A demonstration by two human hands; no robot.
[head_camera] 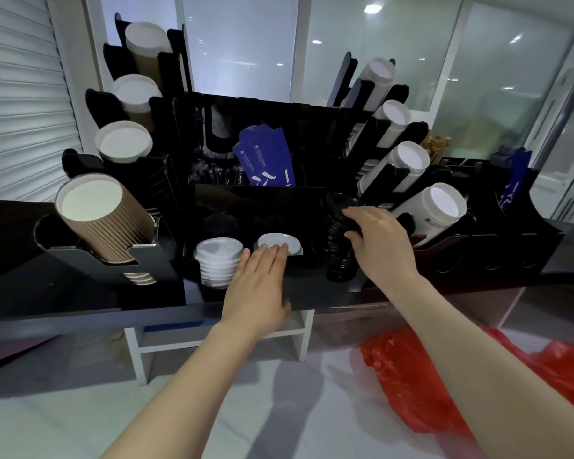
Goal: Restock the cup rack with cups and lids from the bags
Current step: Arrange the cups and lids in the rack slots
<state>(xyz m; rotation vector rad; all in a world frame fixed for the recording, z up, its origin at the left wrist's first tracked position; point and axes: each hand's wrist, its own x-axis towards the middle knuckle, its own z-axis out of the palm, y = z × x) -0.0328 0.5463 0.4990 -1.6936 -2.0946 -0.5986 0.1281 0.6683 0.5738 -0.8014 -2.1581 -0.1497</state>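
The cup rack stands on the black desk. It has brown ribbed cups in its left holders and white cups in its right ones. The left grip is open, and its straight fingers lie flat on a white lid stack in a front slot, beside another white lid pile. The right grip is closed around a tall stack of black lids, upright at the rack's front. A red bag lies on the floor.
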